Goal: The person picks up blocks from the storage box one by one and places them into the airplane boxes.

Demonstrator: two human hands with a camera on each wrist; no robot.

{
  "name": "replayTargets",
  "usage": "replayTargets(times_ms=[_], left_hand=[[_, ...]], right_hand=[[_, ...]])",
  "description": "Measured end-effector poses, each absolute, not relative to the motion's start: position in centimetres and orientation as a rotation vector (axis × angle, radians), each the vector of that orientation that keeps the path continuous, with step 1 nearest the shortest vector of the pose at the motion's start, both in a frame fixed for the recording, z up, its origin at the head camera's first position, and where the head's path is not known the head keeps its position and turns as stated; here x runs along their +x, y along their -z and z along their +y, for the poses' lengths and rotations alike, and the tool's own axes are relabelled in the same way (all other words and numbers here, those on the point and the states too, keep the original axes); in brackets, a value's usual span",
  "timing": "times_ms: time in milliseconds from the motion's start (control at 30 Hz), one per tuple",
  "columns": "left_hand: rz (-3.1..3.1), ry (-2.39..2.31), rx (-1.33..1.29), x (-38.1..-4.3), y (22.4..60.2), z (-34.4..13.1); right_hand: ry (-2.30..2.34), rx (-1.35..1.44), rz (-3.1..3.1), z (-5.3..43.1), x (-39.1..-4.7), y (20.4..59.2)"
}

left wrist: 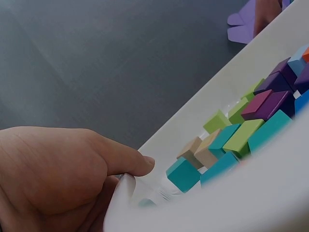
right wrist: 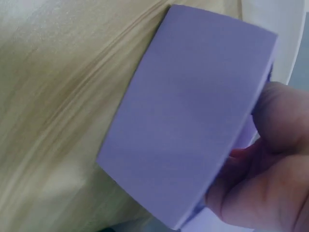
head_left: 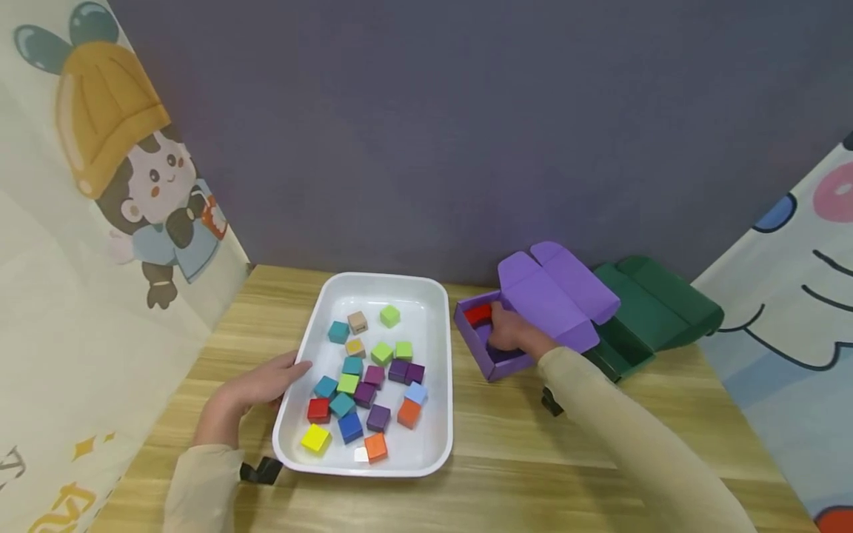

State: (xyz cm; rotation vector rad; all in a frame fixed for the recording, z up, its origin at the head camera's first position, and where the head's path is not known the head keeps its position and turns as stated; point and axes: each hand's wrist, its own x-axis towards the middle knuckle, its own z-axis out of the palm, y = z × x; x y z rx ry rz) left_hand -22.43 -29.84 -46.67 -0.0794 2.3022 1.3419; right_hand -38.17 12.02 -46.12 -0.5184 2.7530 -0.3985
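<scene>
My left hand [head_left: 273, 379] grips the left rim of a white tray [head_left: 445, 370], the thumb [left wrist: 140, 164] over the edge and the other fingers underneath. Small cubes in many colours lie loose in the tray, among them a yellow cube [head_left: 316, 439], a red cube [head_left: 318, 410] and a blue cube [head_left: 349, 427]. To the right, my right hand [head_left: 512, 329] reaches into an open purple box [head_left: 474, 348]. Red blocks [head_left: 477, 314] lie inside, close by its fingers. The box wall [right wrist: 188, 111] hides the fingertips, so I cannot tell whether they pinch anything.
An open dark green box [head_left: 633, 348] stands right of the purple one, its lid [head_left: 656, 300] folded back. The purple lid [head_left: 553, 296] leans back beneath my right forearm. Behind the wooden table [head_left: 506, 459] rises a grey wall [head_left: 466, 133]; printed panels flank both sides.
</scene>
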Motion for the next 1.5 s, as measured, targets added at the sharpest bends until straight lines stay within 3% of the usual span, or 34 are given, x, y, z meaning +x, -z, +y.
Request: replayTargets(times_ms=[333, 900, 1500], left_hand=[[2.281, -1.338, -0.060, -22.4, 46.1, -29.7], [2.280, -1.343, -0.080, -22.3, 46.4, -30.0], [2.306, -1.317, -0.095, -22.0, 46.4, -29.8]], right_hand=[[0.161, -0.670, 2.647, 12.2, -36.3, 44.4], [0.195, -0.645, 2.663, 11.8, -32.8, 44.9], [0.302, -0.840, 2.782, 12.4, -29.7, 44.9]])
